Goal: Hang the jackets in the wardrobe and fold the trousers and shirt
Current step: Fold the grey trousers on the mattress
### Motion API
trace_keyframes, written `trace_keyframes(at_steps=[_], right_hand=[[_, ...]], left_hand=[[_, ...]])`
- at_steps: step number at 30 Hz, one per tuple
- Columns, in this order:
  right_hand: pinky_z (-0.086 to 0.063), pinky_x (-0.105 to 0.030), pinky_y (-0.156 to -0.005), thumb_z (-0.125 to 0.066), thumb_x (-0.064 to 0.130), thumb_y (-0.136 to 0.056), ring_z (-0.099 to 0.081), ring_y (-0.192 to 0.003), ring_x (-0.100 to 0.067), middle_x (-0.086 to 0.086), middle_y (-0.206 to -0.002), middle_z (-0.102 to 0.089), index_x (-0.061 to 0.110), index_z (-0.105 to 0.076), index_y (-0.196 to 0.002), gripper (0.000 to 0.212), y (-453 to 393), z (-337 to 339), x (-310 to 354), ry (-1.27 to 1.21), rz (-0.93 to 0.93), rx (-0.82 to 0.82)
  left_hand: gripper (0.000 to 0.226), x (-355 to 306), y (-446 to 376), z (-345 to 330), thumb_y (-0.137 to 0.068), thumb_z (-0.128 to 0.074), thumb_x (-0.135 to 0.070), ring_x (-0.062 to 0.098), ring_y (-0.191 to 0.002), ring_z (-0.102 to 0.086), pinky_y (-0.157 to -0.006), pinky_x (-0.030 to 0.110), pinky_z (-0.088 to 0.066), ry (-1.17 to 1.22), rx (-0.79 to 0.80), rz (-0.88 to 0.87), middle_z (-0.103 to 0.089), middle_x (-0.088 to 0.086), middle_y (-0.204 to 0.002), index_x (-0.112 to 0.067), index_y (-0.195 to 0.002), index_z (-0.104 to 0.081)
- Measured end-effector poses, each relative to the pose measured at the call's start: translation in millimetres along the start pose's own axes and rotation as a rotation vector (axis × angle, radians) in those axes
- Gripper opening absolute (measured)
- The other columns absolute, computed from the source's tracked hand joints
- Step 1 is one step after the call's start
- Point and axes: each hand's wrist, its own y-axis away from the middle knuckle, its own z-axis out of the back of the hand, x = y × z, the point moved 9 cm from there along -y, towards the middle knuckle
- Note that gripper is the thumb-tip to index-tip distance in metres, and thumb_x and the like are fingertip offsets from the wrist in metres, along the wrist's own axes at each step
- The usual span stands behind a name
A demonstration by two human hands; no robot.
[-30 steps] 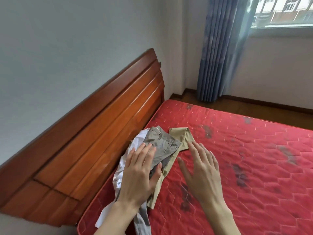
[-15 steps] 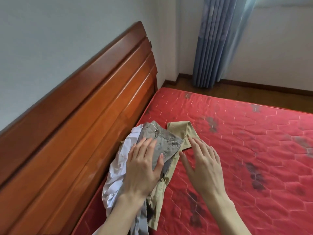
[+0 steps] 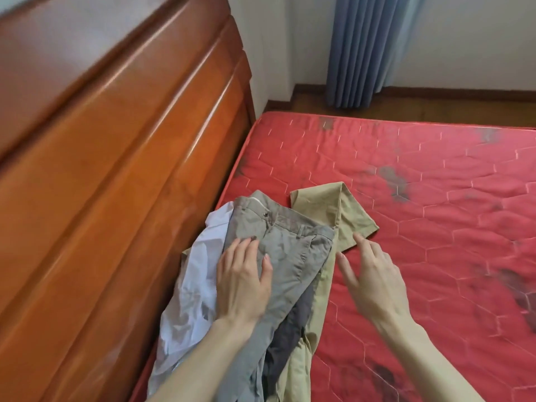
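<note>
Two bare forearms, no sleeves, watch or rings showing; left hand (image 3: 242,281) and right hand (image 3: 374,281) slender, nails short.

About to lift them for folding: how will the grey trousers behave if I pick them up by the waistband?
The grey trousers are probably floppy: the cloth lies creased and draped over the khaki trousers. The legs would likely dangle and drag on the white shirt. They look light; the left hand rests flat on them.

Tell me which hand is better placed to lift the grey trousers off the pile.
Left, probably. The left hand already lies flat on the grey trousers, while the right hand rests beside them, fingertips at the tan trousers.
</note>
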Motion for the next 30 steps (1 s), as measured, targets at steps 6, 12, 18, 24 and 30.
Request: trace_keyframes(at_steps=[6,12,18,24,30], right_hand=[[-0.049,-0.044,-0.099,-0.053,0.054,-0.102,-0.058,-0.128,-0.028,-0.008,-0.140,-0.063,0.023,-0.040,-0.156,0.064,-50,-103,-43,-0.324,-0.254,0.130],[-0.041,-0.048,-0.116,-0.063,0.050,-0.100,-0.052,-0.138,-0.031,-0.012,-0.152,-0.052,0.017,-0.022,-0.163,0.082,-65,-190,-51,-0.699,-0.528,0.305],[-0.050,-0.044,-0.103,-0.078,0.043,-0.091,-0.058,-0.121,-0.025,-0.004,-0.139,-0.055,0.012,-0.040,-0.154,0.080,-74,-212,-62,-0.867,-0.672,0.086],[-0.049,-0.041,-0.072,-0.068,0.025,-0.097,-0.059,-0.077,-0.026,-0.018,-0.089,-0.071,0.005,-0.068,-0.093,0.021,-88,-206,-57,-0.812,-0.552,0.004],[-0.047,-0.038,-0.073,-0.051,0.023,-0.106,-0.057,-0.083,-0.021,-0.010,-0.096,-0.062,0.009,-0.057,-0.097,0.017,-64,-200,-71,-1.049,-0.669,-0.031]], left_hand=[[0.035,67,-38,-91,-0.102,-0.056,-0.025,0.026,-0.128,-0.055,-0.103,0.042,-0.048,-0.025,0.102,0.102,-0.062,0.004,-0.137,-0.017,-0.136,-0.061],[0.065,127,-49,-159,-0.107,-0.047,-0.032,0.033,-0.148,-0.032,-0.116,0.045,-0.036,0.001,0.301,0.349,-0.025,0.012,-0.165,-0.017,-0.162,-0.016],[0.039,149,-53,-183,-0.104,-0.054,-0.017,0.039,-0.126,-0.053,-0.094,0.048,-0.045,-0.005,0.319,0.503,-0.047,0.016,-0.140,-0.009,-0.139,-0.040],[0.003,117,-49,-171,-0.099,-0.048,-0.024,0.033,-0.106,-0.059,-0.088,0.043,-0.042,-0.109,0.309,0.236,-0.062,0.007,-0.108,-0.021,-0.100,-0.047],[0.018,68,-36,-138,-0.076,-0.074,-0.025,0.030,-0.125,-0.043,-0.109,0.050,-0.035,0.067,0.103,0.122,-0.047,0.007,-0.130,-0.017,-0.069,-0.059]])
